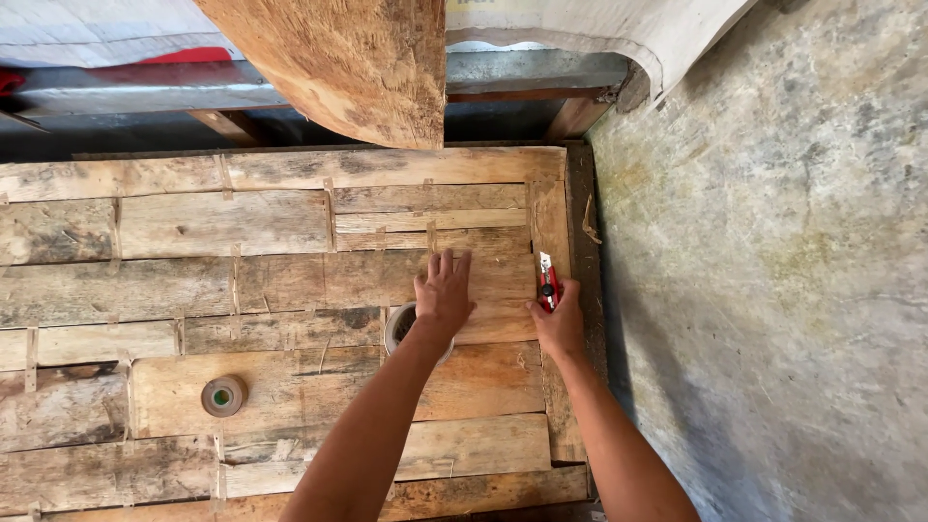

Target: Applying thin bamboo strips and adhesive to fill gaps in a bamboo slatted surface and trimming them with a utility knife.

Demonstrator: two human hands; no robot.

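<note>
Pressing left hand [444, 295] flat on veneer sheet [290, 290], right hand [558, 324] fingers curled — gripping red knife [548, 282]

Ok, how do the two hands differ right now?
The left hand lies flat and open, fingers stretched, on the veneer sheet; the right hand is closed around a red knife. The left hand sits further in from the edge and partly hides a tape roll; the right hand is at the sheet's right edge strip. The left hand holds nothing. Both are bare and rest on the same pieced wooden sheet.
</note>
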